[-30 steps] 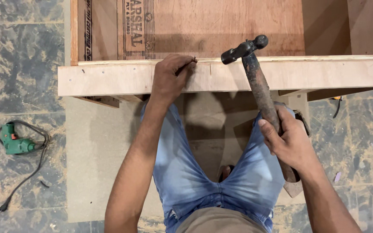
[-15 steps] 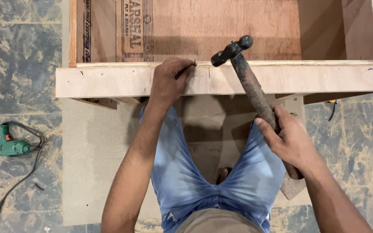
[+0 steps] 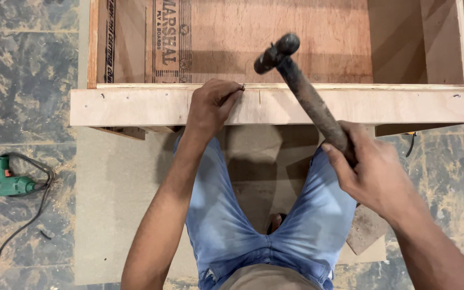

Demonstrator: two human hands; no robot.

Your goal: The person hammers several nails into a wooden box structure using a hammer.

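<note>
My left hand (image 3: 210, 104) rests on the pale front board (image 3: 135, 106) of a plywood box (image 3: 275, 37) and pinches a small nail (image 3: 242, 86) upright at the board's top edge. My right hand (image 3: 374, 174) grips the worn wooden handle of a ball-peen hammer (image 3: 302, 88). The dark hammer head (image 3: 275, 52) is raised above and just right of the nail, over the box's reddish inner panel.
A green electric drill (image 3: 7, 180) with a black cord (image 3: 25, 225) lies on the stone floor at the left. A grey sheet (image 3: 114, 215) lies under me and the box. My knees in blue jeans (image 3: 216, 204) are below the board. Sawdust covers the floor.
The hammer head has swung up and to the left, now higher above the nail. My right hand rose with it. My left hand still holds the nail in place.
</note>
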